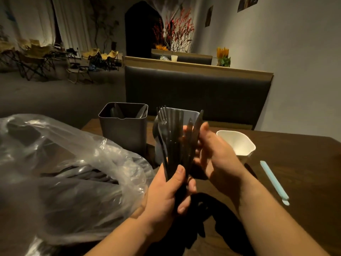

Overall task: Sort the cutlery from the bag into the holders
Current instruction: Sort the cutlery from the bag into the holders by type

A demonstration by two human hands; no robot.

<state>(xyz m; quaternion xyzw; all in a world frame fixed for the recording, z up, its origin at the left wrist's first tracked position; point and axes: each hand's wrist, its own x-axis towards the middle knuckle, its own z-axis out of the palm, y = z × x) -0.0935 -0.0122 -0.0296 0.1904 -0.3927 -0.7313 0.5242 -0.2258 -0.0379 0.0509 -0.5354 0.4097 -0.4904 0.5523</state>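
My left hand [170, 191] grips a bundle of black plastic cutlery [175, 139] by the handles, forks and knives pointing up. My right hand [214, 154] touches the knives at the bundle's right side, fingers behind them and thumb near a blade. A clear plastic bag [64, 172] with more black cutlery lies at the left. Behind the bundle stand a dark grey holder [123, 130] with some pieces inside and a lighter grey holder [188, 113], mostly hidden by the cutlery. A white holder [238, 143] stands to the right.
A light blue wrapped straw [275, 183] lies on the dark wooden table [304, 163] at the right. A padded bench back [199, 93] faces me beyond the table. A white wall runs along the right side.
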